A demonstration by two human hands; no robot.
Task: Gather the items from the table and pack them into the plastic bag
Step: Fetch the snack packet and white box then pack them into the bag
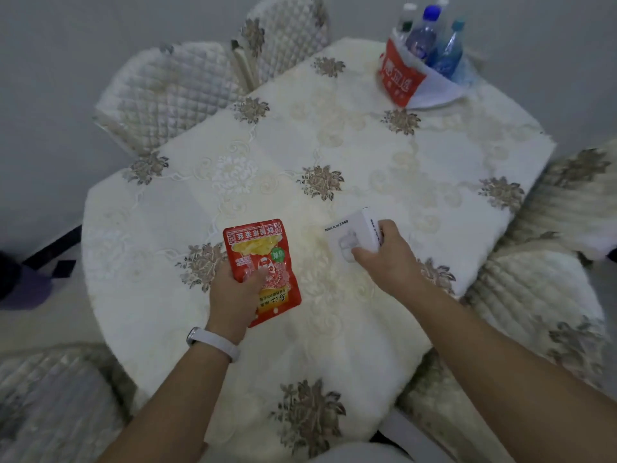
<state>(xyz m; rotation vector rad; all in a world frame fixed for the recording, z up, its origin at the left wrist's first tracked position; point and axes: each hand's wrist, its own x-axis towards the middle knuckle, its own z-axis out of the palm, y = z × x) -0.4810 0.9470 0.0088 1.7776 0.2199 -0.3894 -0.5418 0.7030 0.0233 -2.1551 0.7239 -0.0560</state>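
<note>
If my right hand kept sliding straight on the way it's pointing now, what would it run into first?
The right hand, holding the white earbuds box, points up-left across the tablecloth. That line looks free of items up to the table's far edge; the plastic bag sits off to the right.

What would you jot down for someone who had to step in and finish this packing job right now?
Left hand: gripping the red snack pouch by its lower edge, near the table's front.
Right hand: closed on the white earbuds box, on or just above the tablecloth; contact with the cloth is unclear.
Plastic bag: red and white, at the far right of the table, open at the top.
Done: several water bottles already stand in the bag.
Left: carry the pouch and the box across and put both in the bag. No other loose items show on the table.
</note>
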